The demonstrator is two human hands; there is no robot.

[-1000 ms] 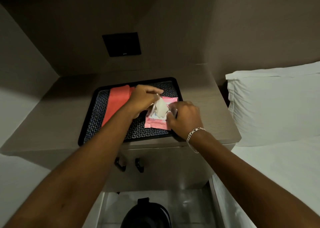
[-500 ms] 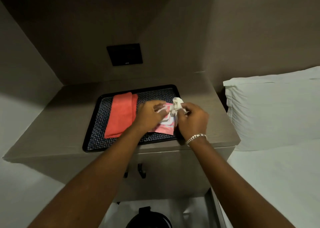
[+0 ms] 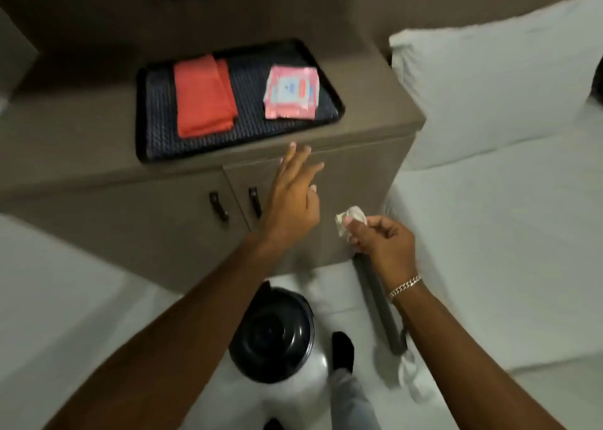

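A pink wipes packet (image 3: 291,92) lies flat on the right part of a black tray (image 3: 153,129) on the bedside cabinet. A folded orange cloth (image 3: 204,95) lies on the tray's left part. My right hand (image 3: 383,242) pinches a crumpled white wipe (image 3: 349,221) in front of the cabinet door, below the cabinet top. My left hand (image 3: 293,198) hovers with fingers spread and holds nothing, in front of the cabinet's upper edge.
The brown cabinet (image 3: 163,221) has two doors with dark handles (image 3: 218,206). A black lidded bin (image 3: 272,335) stands on the pale floor below my hands. A white bed with a pillow (image 3: 489,80) lies to the right. My dark shoe (image 3: 342,348) is beside the bin.
Both hands left the packet and dropped below the cabinet top. My right hand carried the wipe away with it. The view tilted down, showing the bin.
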